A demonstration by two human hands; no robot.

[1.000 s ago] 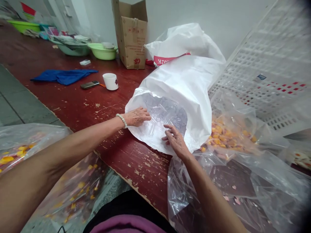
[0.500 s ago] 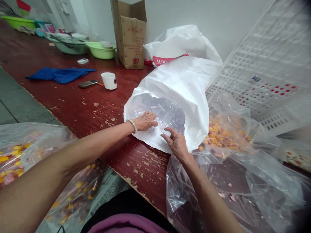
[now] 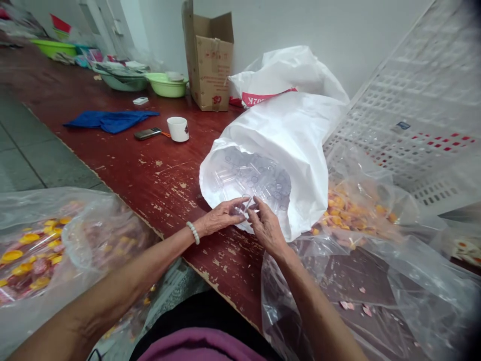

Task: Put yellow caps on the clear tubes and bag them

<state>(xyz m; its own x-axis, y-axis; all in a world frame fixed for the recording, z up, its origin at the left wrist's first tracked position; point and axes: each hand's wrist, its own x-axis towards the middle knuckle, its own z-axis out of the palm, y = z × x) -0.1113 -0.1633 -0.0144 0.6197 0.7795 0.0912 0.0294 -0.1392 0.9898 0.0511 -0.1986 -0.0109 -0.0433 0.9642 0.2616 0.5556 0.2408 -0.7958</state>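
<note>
A white woven sack (image 3: 278, 125) lies on its side with its mouth facing me, and many clear plastic tubes (image 3: 263, 180) are inside. At the lower lip of that mouth, my left hand (image 3: 221, 216), with a beaded bracelet at the wrist, is closed on a clear plastic tube (image 3: 243, 206). My right hand (image 3: 267, 228) meets it from the other side, thumb and fingers curled in a pinch on the same clear piece. The fingers partly cover the tube, so its full shape is hard to see.
On the worn red table (image 3: 150, 175) are a white cup (image 3: 178, 129), a phone (image 3: 148, 134), a blue cloth (image 3: 110, 121) and a cardboard box (image 3: 212, 72). A white plastic crate (image 3: 424, 110) leans at right. Clear bags of yellow-and-pink pieces (image 3: 353, 210) flank me.
My left hand has drawn back from inside the sack's mouth toward me and now holds a clear tube. My right hand has closed in beside it. The view has shifted slightly left.
</note>
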